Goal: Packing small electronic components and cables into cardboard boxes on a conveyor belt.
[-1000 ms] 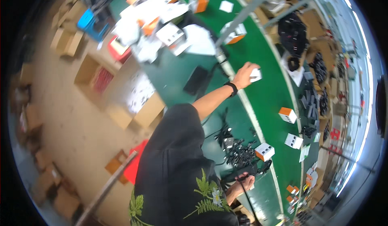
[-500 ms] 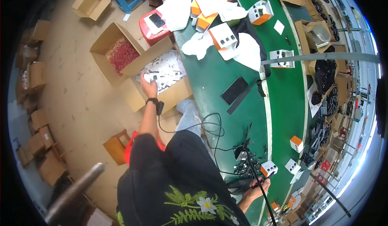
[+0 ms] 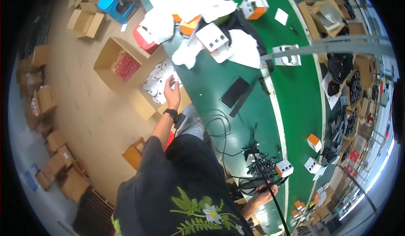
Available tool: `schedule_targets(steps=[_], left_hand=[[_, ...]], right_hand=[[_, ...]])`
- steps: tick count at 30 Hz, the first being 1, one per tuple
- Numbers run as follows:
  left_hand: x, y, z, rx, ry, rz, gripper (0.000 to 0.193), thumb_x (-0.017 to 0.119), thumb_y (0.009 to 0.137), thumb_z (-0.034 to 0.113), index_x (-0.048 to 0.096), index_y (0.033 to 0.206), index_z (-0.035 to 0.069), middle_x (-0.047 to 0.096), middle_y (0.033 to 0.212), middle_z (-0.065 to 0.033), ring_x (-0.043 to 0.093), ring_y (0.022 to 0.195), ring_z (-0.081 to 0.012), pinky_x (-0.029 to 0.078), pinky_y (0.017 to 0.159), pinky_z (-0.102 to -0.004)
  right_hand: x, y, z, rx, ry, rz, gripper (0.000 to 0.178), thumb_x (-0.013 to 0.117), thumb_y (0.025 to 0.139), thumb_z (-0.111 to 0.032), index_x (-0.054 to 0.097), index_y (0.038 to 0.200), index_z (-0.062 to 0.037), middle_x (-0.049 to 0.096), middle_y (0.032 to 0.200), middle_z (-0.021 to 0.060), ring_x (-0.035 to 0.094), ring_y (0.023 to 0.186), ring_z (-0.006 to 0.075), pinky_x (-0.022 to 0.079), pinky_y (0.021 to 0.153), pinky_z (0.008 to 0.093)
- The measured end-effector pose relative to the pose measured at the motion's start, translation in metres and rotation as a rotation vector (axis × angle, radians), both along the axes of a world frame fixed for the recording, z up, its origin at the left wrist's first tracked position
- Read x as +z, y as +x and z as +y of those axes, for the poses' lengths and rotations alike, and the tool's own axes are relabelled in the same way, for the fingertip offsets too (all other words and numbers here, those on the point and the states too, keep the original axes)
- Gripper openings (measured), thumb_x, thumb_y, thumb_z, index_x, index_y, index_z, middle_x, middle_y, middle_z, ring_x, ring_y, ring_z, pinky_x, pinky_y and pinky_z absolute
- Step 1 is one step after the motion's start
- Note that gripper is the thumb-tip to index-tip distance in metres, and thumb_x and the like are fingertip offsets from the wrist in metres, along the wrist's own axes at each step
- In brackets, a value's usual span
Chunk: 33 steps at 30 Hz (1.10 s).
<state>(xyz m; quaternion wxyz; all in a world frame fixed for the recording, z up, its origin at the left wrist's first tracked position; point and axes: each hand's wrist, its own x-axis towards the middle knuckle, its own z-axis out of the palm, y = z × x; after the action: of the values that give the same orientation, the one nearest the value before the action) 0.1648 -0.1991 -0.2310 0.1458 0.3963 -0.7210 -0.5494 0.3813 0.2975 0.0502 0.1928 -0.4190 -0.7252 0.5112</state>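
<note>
My left hand, with a black strap and a small dark box on its wrist, is over a cardboard box full of white paper pieces. Its fingers are spread and nothing shows in them. At the lower right, my right hand is at the green table's edge with its fingers curled around something small and dark that I cannot make out. Beside it lie a heap of black cables and a white-and-orange box. A dark cord crosses in front of this hand.
A box of red shredded filler stands left of the paper box. A red stool is behind. On the green table lie a black phone, white bags and several white-and-orange boxes. A grey bar crosses above the table.
My left hand has lifted back from the paper pieces toward the table, and its fingers have spread. The right hand stays near the cables. The whole view has shifted.
</note>
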Motion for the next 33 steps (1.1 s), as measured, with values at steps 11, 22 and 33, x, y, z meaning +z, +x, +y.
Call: schedule_targets(steps=[11, 22, 33], left_hand=[[0.193, -0.137, 0.264, -1.133, 0.079, 0.301, 0.054, 0.075, 0.101, 0.005, 0.059, 0.152, 0.004, 0.068, 0.142, -0.0189, 0.069, 0.13, -0.0295, 0.059, 0.107, -0.0426], [0.091, -0.352, 0.368, -1.155, -0.145, 0.19, 0.129, 0.099, 0.068, 0.0, 0.029, 0.175, 0.018, 0.059, 0.159, -0.0207, 0.055, 0.146, -0.0449, 0.044, 0.124, -0.0479], [0.066, -0.289, 0.472, -1.188, -0.197, 0.363, 0.063, 0.089, 0.085, 0.005, 0.067, 0.143, 0.014, 0.071, 0.12, -0.0107, 0.066, 0.114, -0.0328, 0.054, 0.1, -0.0449]], right_hand=[[-0.122, -0.095, 0.131, 0.381, 0.236, -0.17, 0.015, 0.061, 0.113, -0.017, 0.06, 0.114, -0.0019, 0.073, 0.096, 0.0155, 0.065, 0.065, 0.0262, 0.054, 0.064, 0.0399], [-0.1, -0.216, 0.082, 0.254, -0.107, 0.073, 0.014, 0.081, 0.099, -0.006, 0.077, 0.107, 0.0043, 0.08, 0.092, 0.0098, 0.077, 0.081, 0.0153, 0.06, 0.073, 0.0315], [-0.132, -0.4, 0.109, 0.339, 0.78, 0.196, 0.016, 0.084, 0.084, 0.0, 0.084, 0.098, -0.0073, 0.081, 0.097, 0.0042, 0.071, 0.086, 0.0283, 0.06, 0.072, 0.0404]])
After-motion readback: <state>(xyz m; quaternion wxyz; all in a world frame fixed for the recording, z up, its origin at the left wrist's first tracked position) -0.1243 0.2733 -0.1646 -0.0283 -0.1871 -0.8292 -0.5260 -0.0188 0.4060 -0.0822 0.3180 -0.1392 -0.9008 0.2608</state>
